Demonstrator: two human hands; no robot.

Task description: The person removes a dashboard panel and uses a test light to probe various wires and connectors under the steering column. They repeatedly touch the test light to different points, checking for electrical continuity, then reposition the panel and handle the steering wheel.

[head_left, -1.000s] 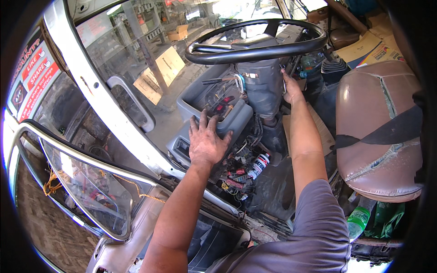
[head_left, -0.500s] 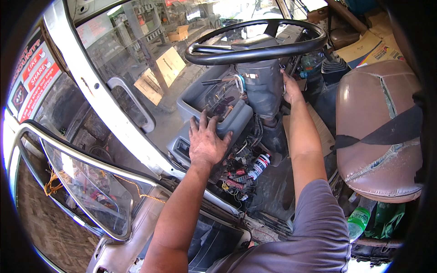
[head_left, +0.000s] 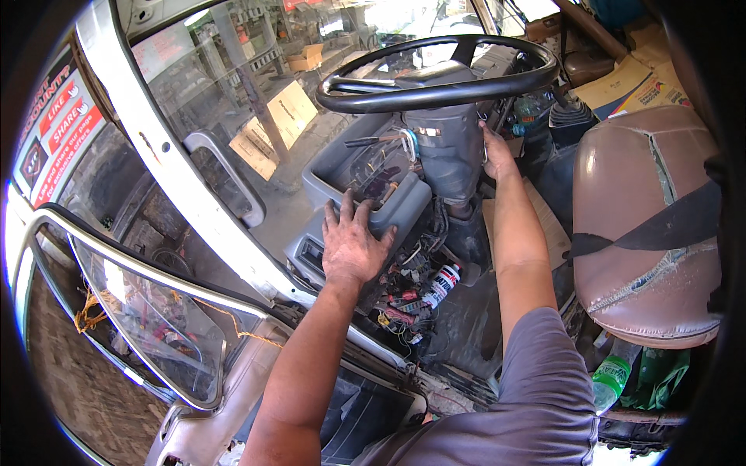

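My left hand (head_left: 355, 242) lies flat with its fingers spread on the grey plastic dash panel (head_left: 407, 203). At the right side of the steering column (head_left: 443, 159), my right hand (head_left: 499, 155) is closed at a small part, perhaps a bit of metal, that I cannot make out. Its fingertips are partly hidden against the column cover. The black steering wheel (head_left: 435, 99) stands above both hands. In the panel's open tray lies a tool with dark handles (head_left: 365, 141). Below the panel hang loose wires and connectors (head_left: 400, 311), with a white spray can (head_left: 443, 284) among them.
A torn brown seat (head_left: 622, 179) with a black strap is at the right, a green-labelled bottle (head_left: 611, 380) beneath it. Cardboard (head_left: 544, 225) lies on the floor beyond my right arm. The open door (head_left: 155, 326) with its glass is at the left.
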